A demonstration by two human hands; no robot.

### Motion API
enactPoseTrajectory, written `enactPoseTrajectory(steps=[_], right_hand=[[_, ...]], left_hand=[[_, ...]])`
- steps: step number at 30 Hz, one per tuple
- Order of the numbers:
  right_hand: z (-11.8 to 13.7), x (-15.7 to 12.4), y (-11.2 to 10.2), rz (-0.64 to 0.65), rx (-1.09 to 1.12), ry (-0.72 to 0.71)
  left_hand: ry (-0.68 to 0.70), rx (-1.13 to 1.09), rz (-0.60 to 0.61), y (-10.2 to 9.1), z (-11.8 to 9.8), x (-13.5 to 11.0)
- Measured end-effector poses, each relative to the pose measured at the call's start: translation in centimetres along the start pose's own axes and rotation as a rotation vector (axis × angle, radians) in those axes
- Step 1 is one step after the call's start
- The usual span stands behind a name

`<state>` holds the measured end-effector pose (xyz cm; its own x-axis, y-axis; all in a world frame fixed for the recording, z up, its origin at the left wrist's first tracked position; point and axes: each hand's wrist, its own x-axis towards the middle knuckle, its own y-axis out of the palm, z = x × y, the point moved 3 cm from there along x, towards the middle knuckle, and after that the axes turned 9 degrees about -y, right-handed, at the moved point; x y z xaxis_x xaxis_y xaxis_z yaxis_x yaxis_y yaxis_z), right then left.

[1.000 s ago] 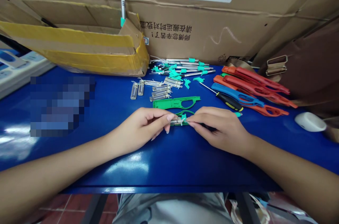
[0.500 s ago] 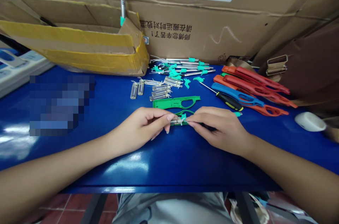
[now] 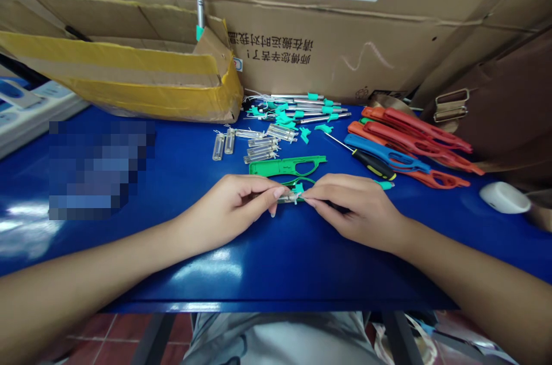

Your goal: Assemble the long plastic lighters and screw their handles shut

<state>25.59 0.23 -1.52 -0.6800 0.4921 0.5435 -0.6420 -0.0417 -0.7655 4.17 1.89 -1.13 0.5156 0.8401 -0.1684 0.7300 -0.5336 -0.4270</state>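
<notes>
Low over the blue table, my left hand (image 3: 241, 204) pinches a green lighter casing half (image 3: 307, 180) between thumb and fingers. A clear fuel tank (image 3: 283, 199) and a teal trigger piece (image 3: 298, 188) sit in this casing, partly hidden by my fingers. My right hand (image 3: 362, 207) is closed at the casing's other end, thumb and forefinger pressed together beside the trigger; what lies between them is too small to make out. A teal tip (image 3: 385, 185) shows beyond that hand. Just behind lies another green casing half (image 3: 273, 168), hollow side up.
Several clear fuel tanks (image 3: 261, 152) lie behind, before a pile of metal rods with teal pieces (image 3: 302, 109). A screwdriver (image 3: 374, 164) and red, orange and blue casings (image 3: 414, 138) lie right. A yellow-taped carton (image 3: 164, 95) stands left, a white rounded object (image 3: 505, 198) far right.
Almost nothing differs. Both hands keep their place at the green casing, with only slight finger movement.
</notes>
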Motion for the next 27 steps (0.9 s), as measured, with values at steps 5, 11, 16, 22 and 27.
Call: enactPoseTrajectory(steps=[5, 11, 16, 22, 27], right_hand=[[0.04, -0.05, -0.04, 0.0, 0.011, 0.008], [0.02, -0.03, -0.01, -0.002, 0.029, 0.0], [0.06, 0.05, -0.07, -0.007, 0.016, -0.02], [0.02, -0.01, -0.05, 0.0, 0.024, -0.018], [-0.1, -0.16, 0.03, 0.007, 0.03, -0.017]], left_hand=[[0.023, 0.036, -0.014, -0.06, 0.04, -0.03], [0.075, 0.063, -0.021, -0.02, -0.08, -0.14], [0.084, 0.074, -0.026, 0.01, -0.14, -0.23], [0.102, 0.098, -0.036, -0.01, -0.22, -0.27], [0.104, 0.112, -0.038, 0.01, -0.25, -0.27]])
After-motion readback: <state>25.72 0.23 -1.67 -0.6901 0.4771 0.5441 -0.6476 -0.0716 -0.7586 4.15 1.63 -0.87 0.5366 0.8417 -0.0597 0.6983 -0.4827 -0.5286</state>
